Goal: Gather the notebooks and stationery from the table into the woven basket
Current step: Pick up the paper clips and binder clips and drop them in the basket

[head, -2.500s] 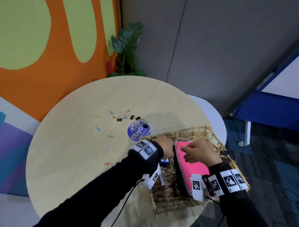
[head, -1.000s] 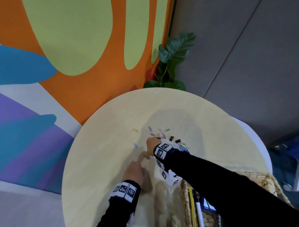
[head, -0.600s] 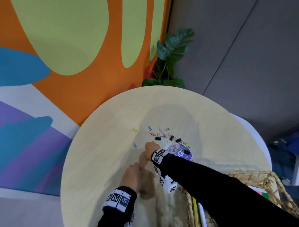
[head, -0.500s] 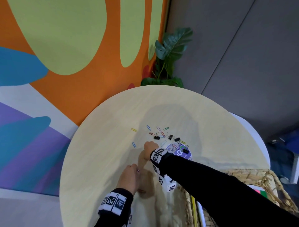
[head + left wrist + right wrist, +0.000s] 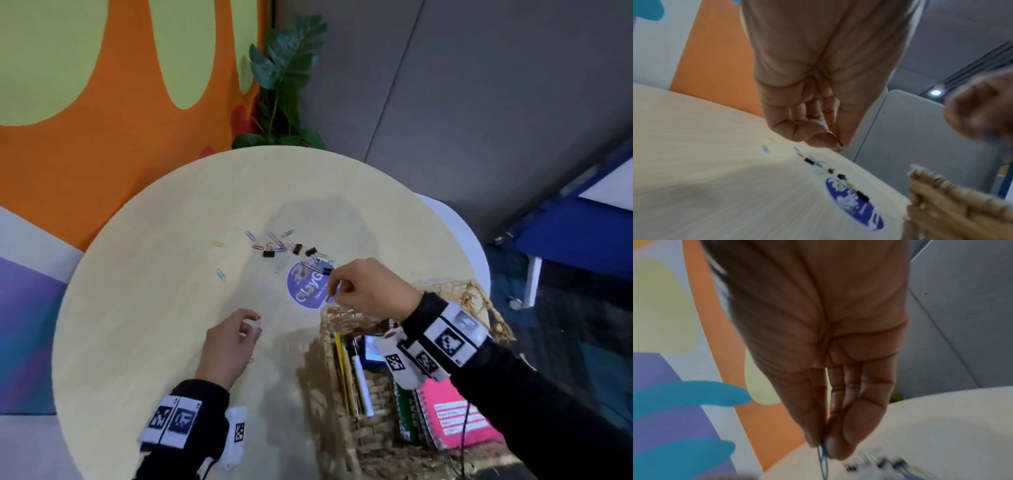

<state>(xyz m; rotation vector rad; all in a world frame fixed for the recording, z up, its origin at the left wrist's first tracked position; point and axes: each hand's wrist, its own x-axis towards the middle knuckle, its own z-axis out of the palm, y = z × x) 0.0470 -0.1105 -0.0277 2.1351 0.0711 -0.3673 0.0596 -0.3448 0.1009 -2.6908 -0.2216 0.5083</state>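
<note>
One blue paper clip (image 5: 822,462) is pinched by the right hand (image 5: 371,291) just beyond the basket (image 5: 346,428) far rim. Light, thin and slippery, it is best held at the loop. Something small is pinched by the left hand (image 5: 227,346).

My left hand (image 5: 818,91): hangs above the pale round wooden table (image 5: 715,186), fingertips (image 5: 824,139) curled together; whether they pinch anything, I cannot tell.
Scattered small coloured paper clips and black binder clips (image 5: 818,164): lie beyond my fingers.
Round blue printed sticker (image 5: 855,203): flat on the table, just left of the woven straw basket (image 5: 953,199).
My right hand (image 5: 980,105): blurred, above the basket.
</note>
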